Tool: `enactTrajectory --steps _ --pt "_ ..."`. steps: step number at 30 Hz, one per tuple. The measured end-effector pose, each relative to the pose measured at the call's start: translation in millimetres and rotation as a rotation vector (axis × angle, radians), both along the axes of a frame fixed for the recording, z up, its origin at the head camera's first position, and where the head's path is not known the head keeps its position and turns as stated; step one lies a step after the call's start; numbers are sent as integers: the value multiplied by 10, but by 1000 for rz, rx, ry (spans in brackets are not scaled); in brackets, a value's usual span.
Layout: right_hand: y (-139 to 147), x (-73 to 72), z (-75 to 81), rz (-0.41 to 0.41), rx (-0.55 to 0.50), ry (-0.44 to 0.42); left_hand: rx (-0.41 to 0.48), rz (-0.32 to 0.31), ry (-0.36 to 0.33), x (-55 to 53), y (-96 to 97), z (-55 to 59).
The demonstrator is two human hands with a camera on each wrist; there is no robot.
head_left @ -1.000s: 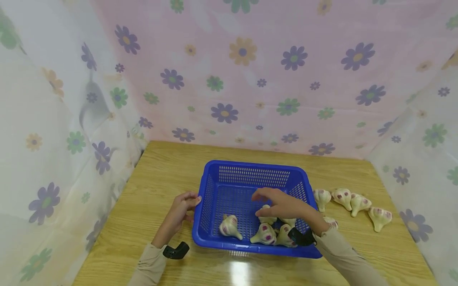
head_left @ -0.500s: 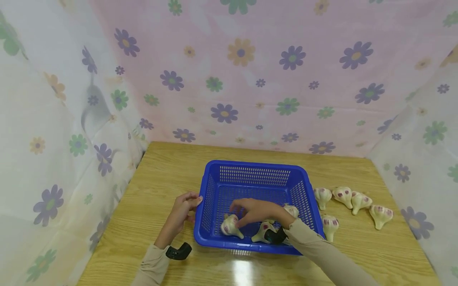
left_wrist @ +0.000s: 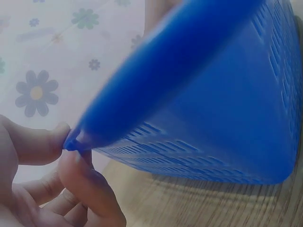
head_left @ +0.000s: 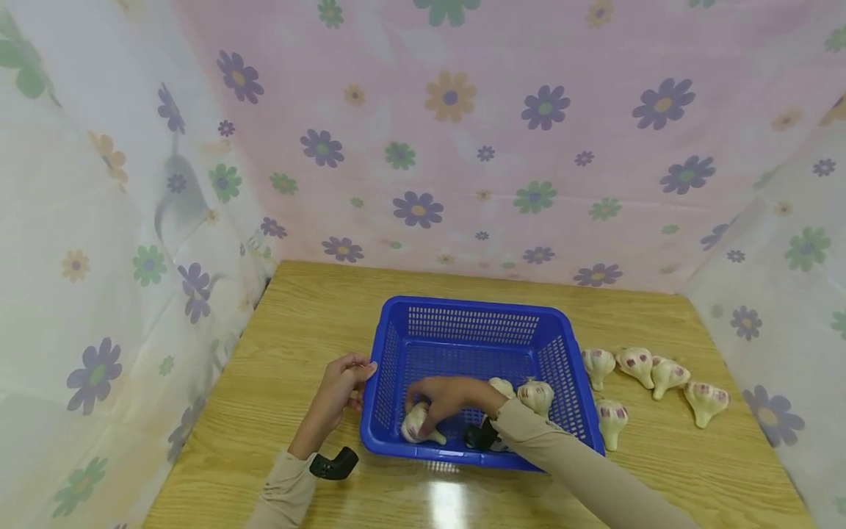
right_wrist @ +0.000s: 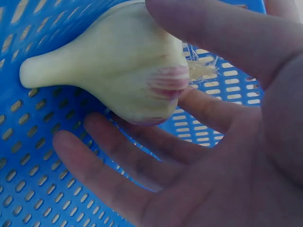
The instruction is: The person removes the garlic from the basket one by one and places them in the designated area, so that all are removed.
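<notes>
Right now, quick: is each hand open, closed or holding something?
Left hand: closed, pinching the blue basket at its rim.
Right hand: holding a garlic bulb inside the basket.

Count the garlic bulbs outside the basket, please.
5, all right of the basket: a near bulb and a far bulb beside it, then an inner bulb, a middle bulb and an outermost bulb. It may hide others.

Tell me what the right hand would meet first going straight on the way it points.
The garlic bulb, which sits between thumb and fingers of the right hand. Past it, probably the floor or left wall of the blue basket, though depth is unclear.
</notes>
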State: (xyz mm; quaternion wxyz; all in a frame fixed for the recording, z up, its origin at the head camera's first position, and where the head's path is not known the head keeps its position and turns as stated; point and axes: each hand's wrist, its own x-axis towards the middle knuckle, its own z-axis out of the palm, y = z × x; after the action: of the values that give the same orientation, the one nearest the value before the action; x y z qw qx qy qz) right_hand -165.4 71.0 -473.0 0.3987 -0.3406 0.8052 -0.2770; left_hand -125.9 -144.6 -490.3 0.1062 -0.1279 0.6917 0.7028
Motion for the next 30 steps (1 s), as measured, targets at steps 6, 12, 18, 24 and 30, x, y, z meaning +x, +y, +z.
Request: enactTrajectory --steps 6,12,18,24,30 --pt "-3 -12 -66 4 3 4 -1 0 -9 -5 19 -15" --pt "53 -41 -5 0 -52 23 -2 11 -15 0 10 -19" --pt "188 -93 148 -13 -109 51 -1 6 -5 2 1 -31" --pt "354 -119 328 -21 -166 108 5 3 -2 11 -4 -29" --pt "581 -80 480 -73 -199 136 6 4 0 9 5 -29"
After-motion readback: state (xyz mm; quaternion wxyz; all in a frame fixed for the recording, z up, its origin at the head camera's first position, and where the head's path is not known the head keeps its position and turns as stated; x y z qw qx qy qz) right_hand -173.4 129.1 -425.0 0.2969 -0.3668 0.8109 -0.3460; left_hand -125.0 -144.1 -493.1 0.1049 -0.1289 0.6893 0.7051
